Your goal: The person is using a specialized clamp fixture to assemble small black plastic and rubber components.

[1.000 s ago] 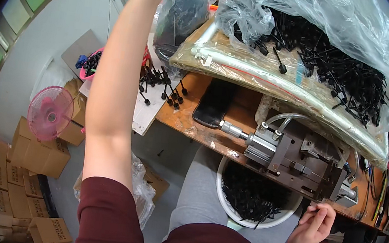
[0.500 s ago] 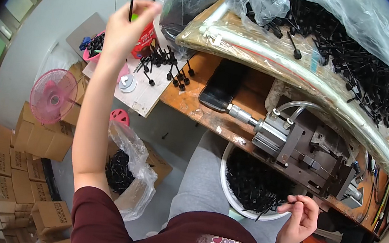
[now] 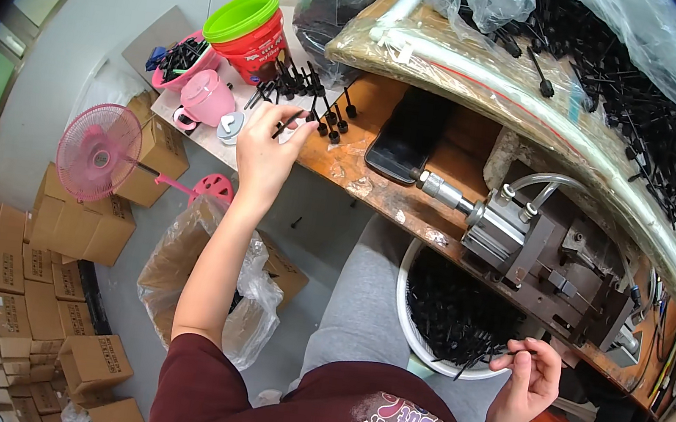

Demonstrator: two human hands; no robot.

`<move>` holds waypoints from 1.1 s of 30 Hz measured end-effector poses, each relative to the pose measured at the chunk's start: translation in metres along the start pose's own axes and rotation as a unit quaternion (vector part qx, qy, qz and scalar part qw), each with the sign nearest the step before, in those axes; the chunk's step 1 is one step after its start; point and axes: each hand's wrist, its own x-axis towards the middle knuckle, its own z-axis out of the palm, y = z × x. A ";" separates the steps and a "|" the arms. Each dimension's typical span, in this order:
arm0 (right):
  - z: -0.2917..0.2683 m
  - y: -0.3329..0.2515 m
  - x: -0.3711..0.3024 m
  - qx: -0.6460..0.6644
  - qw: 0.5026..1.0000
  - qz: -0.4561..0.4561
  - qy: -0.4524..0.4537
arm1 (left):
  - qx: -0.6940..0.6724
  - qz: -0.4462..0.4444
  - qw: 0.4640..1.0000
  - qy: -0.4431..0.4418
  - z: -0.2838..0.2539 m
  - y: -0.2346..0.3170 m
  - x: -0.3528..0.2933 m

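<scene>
My L grip point(image 3: 267, 155) has thumb & forefinger pressed on 1 thin dark pin point(image 3: 285, 125), so it sits right at the fingertips; long axis approx. 7 to 1 o'clock. Can't tell if there's a knob on its hidden end. Key relation: the standing pins point(image 3: 334, 135) are just past those fingertips, 1 to 3 o'clock from L grip, knobs down, shafts more or less upright, a few leaning. Nearest is v. close to the thumb tip; touching or not, can't tell. More bunch at 12 o'clock, by the white board point(image 3: 204, 135); the near few are on the wood table point(image 3: 369, 106). L grip is nearer by far. R grip point(image 3: 528, 385) is well apart at 4 o'clock, fingers curled, thumb near forefinger. Smth dark shows by those tips, but can't tell if it's pinched or just part of the pile behind. Basket point(image 3: 406, 310) w/ loose black pile point(image 3: 456, 316) is at 10 o'clock from R grip, clamp rig point(image 3: 531, 249) approx. 12. Around L grip: pink cup point(image 3: 212, 100) at 10, red tub point(image 3: 256, 55) at 11, phone point(image 3: 408, 135) at 3.
</scene>
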 end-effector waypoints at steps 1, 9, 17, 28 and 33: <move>-0.001 0.001 -0.001 0.001 1.000 -0.001 0.001 | -0.001 -0.019 1.000 -0.006 0.002 -0.002 0.000; 0.000 0.006 -0.006 0.018 1.000 0.016 -0.009 | -0.002 -0.080 0.996 -0.028 0.026 -0.027 -0.006; -0.001 0.002 -0.009 0.018 0.999 0.028 0.009 | -0.167 -0.138 0.976 0.014 0.009 0.014 -0.014; 0.007 0.009 0.018 0.170 0.970 0.161 -0.065 | -0.349 0.047 0.894 -0.278 0.006 0.176 -0.124; -0.001 0.007 0.019 0.228 0.958 0.164 -0.053 | -0.357 0.047 0.858 -0.366 0.014 0.198 -0.131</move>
